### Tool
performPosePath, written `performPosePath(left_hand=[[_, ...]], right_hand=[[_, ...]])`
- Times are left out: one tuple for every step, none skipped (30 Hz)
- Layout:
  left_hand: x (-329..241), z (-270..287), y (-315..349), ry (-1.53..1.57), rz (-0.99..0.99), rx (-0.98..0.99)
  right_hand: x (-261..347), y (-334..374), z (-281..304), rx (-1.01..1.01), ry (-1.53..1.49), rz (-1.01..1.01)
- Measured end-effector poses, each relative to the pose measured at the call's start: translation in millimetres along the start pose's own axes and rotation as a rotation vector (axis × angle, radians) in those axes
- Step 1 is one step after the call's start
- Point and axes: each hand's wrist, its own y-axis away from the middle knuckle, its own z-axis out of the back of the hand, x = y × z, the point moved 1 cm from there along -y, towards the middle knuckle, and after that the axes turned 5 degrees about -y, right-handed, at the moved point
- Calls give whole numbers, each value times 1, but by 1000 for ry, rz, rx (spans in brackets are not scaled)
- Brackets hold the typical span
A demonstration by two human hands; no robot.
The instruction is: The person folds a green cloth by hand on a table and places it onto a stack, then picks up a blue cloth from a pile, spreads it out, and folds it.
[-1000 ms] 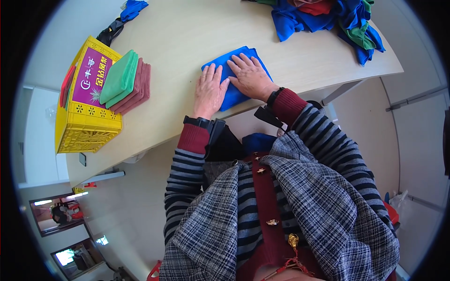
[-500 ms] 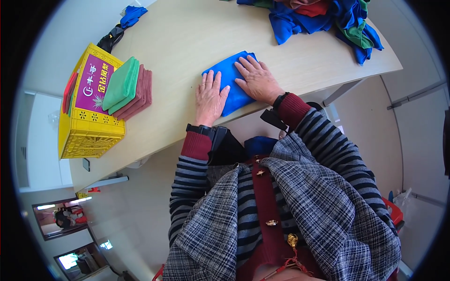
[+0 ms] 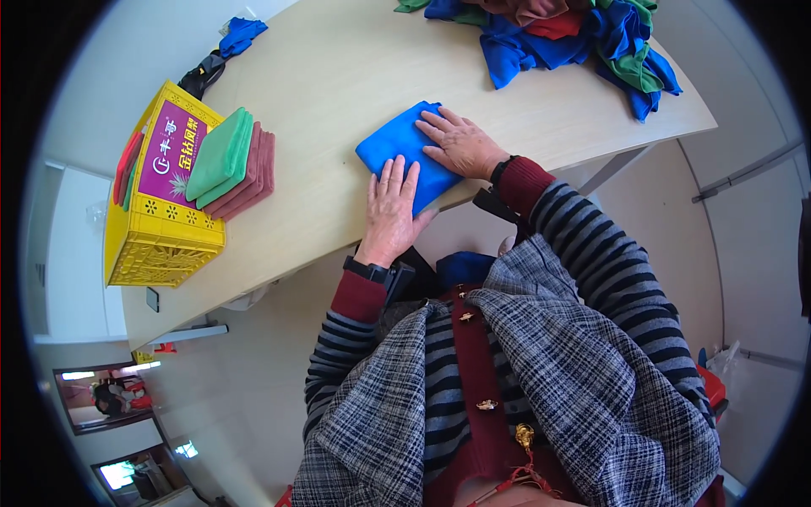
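A folded blue cloth (image 3: 395, 140) lies flat near the front edge of the table, turned a little askew. My left hand (image 3: 392, 207) rests on its near left part, with the fingers stretched out and the thumb apart. Across its right side lies my right hand (image 3: 463, 145), flat, fingers spread. Neither hand grips the cloth; both press on its top. To the left, folded green cloths (image 3: 221, 160) and folded brownish-red cloths (image 3: 253, 173) stand stacked together against a yellow crate.
The yellow plastic crate (image 3: 165, 245) with a purple panel stands at the table's left. A loose heap of blue, green and red cloths (image 3: 541, 51) covers the far right. A blue cloth (image 3: 242, 35) and a black strap (image 3: 203, 72) lie far left; a phone (image 3: 152, 299) lies near the left corner.
My left hand has slid right and nearer to me, onto the cloth's near part. My right hand has shifted slightly left. The cloth looks turned a little.
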Motion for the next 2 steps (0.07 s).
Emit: performPosePath(left_hand=[[1, 3, 3, -11, -10, 52], [3, 7, 6, -22, -21, 104]], right_hand=[[0, -2, 3, 39, 39, 15], [0, -4, 7, 78, 78, 30]])
